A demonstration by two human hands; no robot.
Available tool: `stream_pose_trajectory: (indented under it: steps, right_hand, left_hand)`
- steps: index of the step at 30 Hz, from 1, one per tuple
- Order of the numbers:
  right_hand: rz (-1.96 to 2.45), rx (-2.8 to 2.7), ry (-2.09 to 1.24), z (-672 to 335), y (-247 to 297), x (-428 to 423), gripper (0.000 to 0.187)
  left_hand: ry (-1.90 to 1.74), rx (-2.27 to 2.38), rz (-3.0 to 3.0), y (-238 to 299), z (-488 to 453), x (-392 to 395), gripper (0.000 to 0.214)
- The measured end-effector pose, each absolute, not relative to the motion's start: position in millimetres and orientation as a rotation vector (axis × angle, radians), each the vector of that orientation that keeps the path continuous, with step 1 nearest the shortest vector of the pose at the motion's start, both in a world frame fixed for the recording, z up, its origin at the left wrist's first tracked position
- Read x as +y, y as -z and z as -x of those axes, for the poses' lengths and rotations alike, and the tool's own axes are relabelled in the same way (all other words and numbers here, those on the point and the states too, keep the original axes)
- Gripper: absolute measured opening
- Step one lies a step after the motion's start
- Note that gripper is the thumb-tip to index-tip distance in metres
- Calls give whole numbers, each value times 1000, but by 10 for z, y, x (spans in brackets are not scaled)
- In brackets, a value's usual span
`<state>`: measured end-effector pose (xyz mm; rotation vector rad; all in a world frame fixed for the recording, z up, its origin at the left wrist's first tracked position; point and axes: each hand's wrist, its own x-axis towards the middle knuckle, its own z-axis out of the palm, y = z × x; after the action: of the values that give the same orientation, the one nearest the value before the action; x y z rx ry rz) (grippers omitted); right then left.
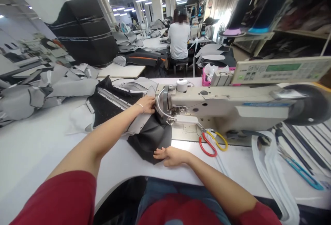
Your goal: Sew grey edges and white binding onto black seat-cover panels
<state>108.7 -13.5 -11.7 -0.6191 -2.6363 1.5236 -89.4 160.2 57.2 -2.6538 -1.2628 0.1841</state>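
A beige industrial sewing machine (219,106) stands on the white table (33,149). Black and grey fabric (151,135) lies under its needle area and spreads to the left. My left hand (147,104) reaches far forward and rests on the fabric just left of the needle, fingers curled against the cloth. My right hand (169,155) lies flat on the near edge of the black fabric, fingers stretched out and pressing it to the table.
Scissors with red and yellow handles (210,144) lie right of the needle plate. Blue-handled snips (301,171) and white strips (274,169) lie at the right. Grey fabric pieces (49,90) pile at the left. A person in white (179,40) sits ahead.
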Motion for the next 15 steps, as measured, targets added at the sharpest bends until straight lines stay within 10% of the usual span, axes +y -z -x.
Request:
stream_pose_trajectory:
  steps: [7, 15]
  right_hand:
    - [717, -2016, -2008, -1030, 102, -39, 29]
    - [1302, -1931, -1361, -827, 265, -140, 37]
  left_hand:
    - [-111, -1501, 2485, -529, 986, 1624, 26]
    - [-227, -1083, 2486, -881, 1188, 632, 25]
